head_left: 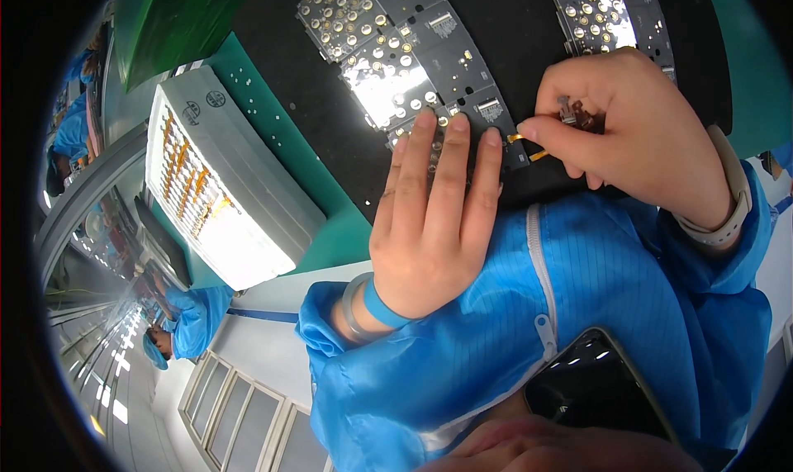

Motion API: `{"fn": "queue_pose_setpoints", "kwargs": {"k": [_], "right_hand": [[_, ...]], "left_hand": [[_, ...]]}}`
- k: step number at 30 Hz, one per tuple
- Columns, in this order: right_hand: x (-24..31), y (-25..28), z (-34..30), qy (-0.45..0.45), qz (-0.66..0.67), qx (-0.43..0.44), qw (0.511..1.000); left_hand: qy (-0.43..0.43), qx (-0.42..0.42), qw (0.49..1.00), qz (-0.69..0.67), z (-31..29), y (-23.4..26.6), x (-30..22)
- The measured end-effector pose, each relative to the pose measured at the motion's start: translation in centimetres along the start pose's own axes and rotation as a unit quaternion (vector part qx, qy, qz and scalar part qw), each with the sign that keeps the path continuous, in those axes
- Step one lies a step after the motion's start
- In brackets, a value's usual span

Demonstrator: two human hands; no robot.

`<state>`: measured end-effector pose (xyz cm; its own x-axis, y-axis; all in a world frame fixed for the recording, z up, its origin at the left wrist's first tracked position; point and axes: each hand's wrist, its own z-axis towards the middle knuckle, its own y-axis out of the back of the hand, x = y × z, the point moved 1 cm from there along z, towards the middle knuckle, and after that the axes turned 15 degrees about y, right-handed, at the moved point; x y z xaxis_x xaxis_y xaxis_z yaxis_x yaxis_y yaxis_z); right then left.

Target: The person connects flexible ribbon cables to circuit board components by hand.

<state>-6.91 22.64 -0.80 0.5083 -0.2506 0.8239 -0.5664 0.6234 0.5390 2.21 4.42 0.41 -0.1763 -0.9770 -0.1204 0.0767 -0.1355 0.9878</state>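
Note:
My left hand (438, 216) lies flat, fingers stretched out, on the near end of a dark circuit board panel (450, 55) dotted with round metal contacts. At the panel's right edge my right hand (632, 129) is closed. Its thumb and forefinger pinch an orange flex strip (515, 138), and a second orange strip (538, 155) shows just below. Small brown and grey parts (578, 114) sit in the curl of the same hand; their exact kind is hard to make out. The near corner of the panel is partly hidden under my left fingers.
A black mat (306, 100) covers the green work surface (343, 216). Another circuit board panel (607, 18) lies at the far right. On the left stands a white foam tray (239, 249) with rows of orange strips, beside a green bin (169, 26). Another person (186, 327) sits farther left.

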Motion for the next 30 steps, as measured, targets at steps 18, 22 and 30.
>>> {"fn": "queue_pose_setpoints", "kwargs": {"k": [18, 22, 30], "right_hand": [[2.0, 4.0, 0.5, -0.043, 0.303, 0.015, 0.952], [1.9, 2.1, 1.1, -0.02, 0.373, -0.012, 0.928], [1.6, 0.7, 2.1, 0.089, 0.206, -0.049, 0.973]], "left_hand": [[0.01, -0.031, 0.969, -0.245, 2.0, 1.3, 1.6], [-0.023, -0.081, 0.933, -0.349, 3.1, 2.1, 1.5], [0.015, -0.125, 0.93, -0.344, 3.5, 2.2, 1.6]]}}
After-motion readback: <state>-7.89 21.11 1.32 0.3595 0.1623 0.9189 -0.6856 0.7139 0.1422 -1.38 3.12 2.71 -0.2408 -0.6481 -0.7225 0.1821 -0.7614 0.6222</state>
